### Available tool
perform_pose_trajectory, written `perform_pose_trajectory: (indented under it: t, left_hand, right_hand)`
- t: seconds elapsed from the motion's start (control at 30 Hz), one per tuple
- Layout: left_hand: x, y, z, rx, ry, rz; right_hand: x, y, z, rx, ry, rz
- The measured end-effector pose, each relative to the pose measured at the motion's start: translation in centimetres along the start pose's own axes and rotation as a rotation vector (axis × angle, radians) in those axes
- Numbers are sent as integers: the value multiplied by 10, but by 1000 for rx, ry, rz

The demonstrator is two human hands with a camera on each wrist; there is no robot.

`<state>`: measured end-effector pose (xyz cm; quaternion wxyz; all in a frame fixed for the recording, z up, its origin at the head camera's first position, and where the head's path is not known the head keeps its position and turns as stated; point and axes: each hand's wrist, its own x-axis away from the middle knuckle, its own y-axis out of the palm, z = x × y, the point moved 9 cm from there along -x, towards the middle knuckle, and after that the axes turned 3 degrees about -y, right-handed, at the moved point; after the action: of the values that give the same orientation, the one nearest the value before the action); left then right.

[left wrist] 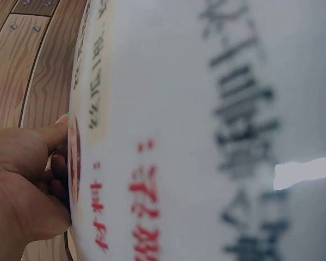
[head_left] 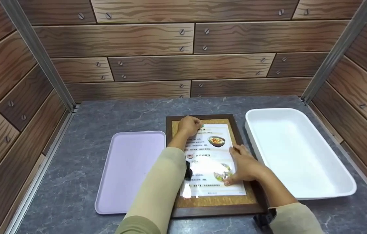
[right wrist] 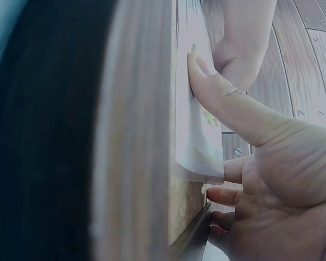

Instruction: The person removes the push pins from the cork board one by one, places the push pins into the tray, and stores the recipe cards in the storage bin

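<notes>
Bright light throws white glare on the glossy sheet (head_left: 214,156), while the right wrist view blurs the near frame (right wrist: 135,141).

A dark grey, pale-veined tabletop (head_left: 82,139) is shown; on it a flat lilac tray (head_left: 131,162) is laid at left; a dark-framed cork board (head_left: 216,201) is set beside it; a high-walled white tray (head_left: 300,156) is placed at right.
</notes>
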<state>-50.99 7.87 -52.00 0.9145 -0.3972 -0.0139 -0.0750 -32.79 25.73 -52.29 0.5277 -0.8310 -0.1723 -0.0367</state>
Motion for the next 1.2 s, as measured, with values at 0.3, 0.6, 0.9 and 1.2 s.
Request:
perform_pose_trajectory:
  t: [0.3, 0.6, 0.9, 1.2]
  left_hand:
    - [-2, 0, -1, 22, 13, 0]
    - [1, 1, -3, 38, -36, -8]
    - [2, 0, -4, 92, -35, -5]
    - [-2, 2, -9, 128, -34, -16]
  right_hand:
    - [0, -1, -2, 9, -18, 9]
    - [0, 1, 0, -17, -4, 7]
    - [0, 1, 1, -7, 5, 8]
    - [0, 2, 1, -11, -1, 4]
